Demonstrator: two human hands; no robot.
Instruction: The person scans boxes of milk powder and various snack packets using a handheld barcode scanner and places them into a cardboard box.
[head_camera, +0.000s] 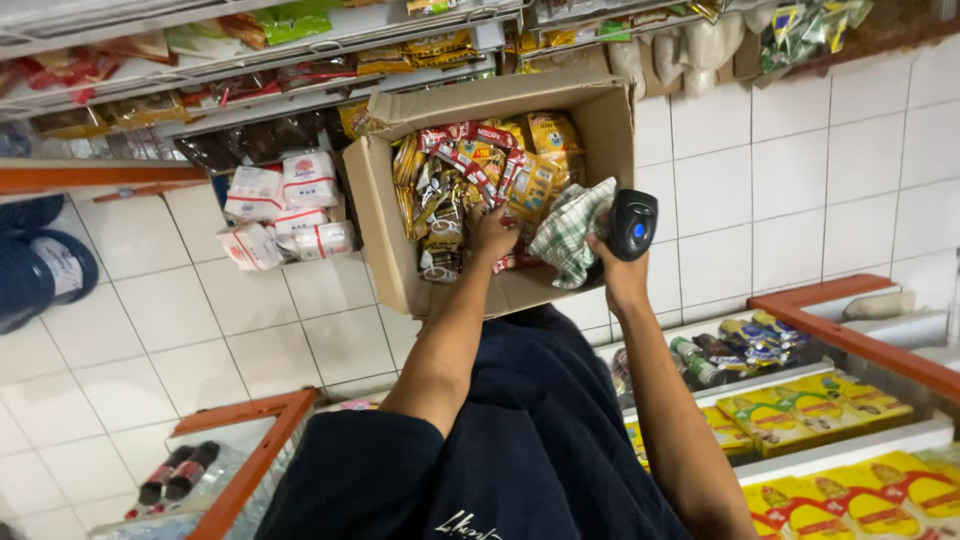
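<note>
White wrapped packs (290, 205) lie on the floor tiles at left. Your left hand (490, 232) digs into the open brown cardboard box (385, 215) of snack sachets (470, 165), fingers partly buried, closed on red sachets. Your right hand (612, 262) clamps a black handheld scanner (632, 224) and a green checked cloth (570, 230); fingers hidden.

The person wears a dark navy short-sleeved shirt (520, 440) with a small line of white cursive lettering low on the cloth; both forearms are bare from the sleeve hem down, and no watch, ring or glove shows on either hand
</note>
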